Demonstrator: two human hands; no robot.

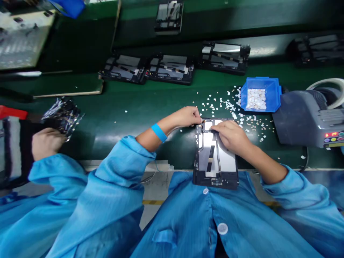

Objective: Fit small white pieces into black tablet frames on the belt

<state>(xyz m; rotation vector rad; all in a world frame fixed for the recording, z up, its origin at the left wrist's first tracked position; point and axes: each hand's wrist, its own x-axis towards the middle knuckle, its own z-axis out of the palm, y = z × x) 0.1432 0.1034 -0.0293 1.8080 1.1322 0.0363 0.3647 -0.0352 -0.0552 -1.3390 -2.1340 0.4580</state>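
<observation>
In front of me an opened tablet lies across the bench's front edge, its inside facing up, with silver-white panels and a dark flat cable showing. My left hand, a blue band round its wrist, is closed in a pinch at the tablet's far left corner. My right hand reaches over the tablet's far right part. Its fingers are pressed together, with the tips at a small white square near the far edge. Whatever sits between the fingertips of either hand is too small or hidden to name.
Small white pieces are scattered around a blue bin holding more. A grey tape dispenser stands right. Several opened tablets lie farther back. At left, another person's hand touches a bundle of thin parts.
</observation>
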